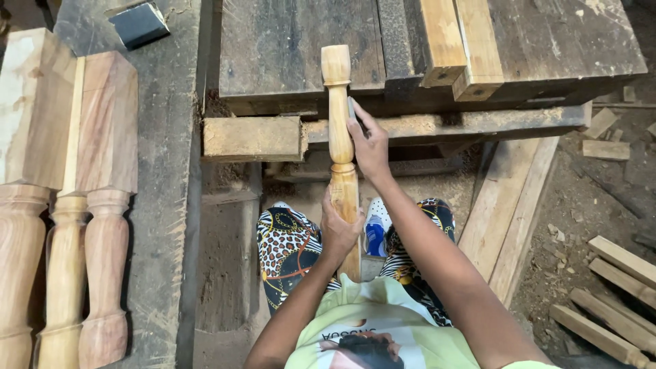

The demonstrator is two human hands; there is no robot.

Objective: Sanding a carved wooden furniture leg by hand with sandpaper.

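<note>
- Your left hand (339, 229) grips the lower section of a turned wooden spindle (339, 130), fingers (326, 213) curled shut around the pale wood just below its ring-shaped collar.
- Your right hand (371, 147) lies against the spindle's upper shaft from the 3 o'clock side, fingers (360, 116) nearly straight and pressed along the wood, pinning a small grey piece (352, 109), which may be sandpaper, against it.
- The spindle runs from your lap at 6 o'clock up toward 12 o'clock, its squared top resting against the edge of the dark plank surface (287, 48).
- A short wooden block (253, 139) sits just beside the spindle at 9 o'clock, under the surface's edge.
- Three larger turned legs (68, 205) lie side by side at far 9 o'clock on a grey board (167, 171).
- A dark sanding block (140, 22) rests at 11 o'clock.
- Loose offcuts (615, 294) lie on the sawdust-covered floor (581, 198) at 4 o'clock.
- Your patterned trousers (290, 249) and a blue and white shoe (375, 229) show beneath the spindle.
</note>
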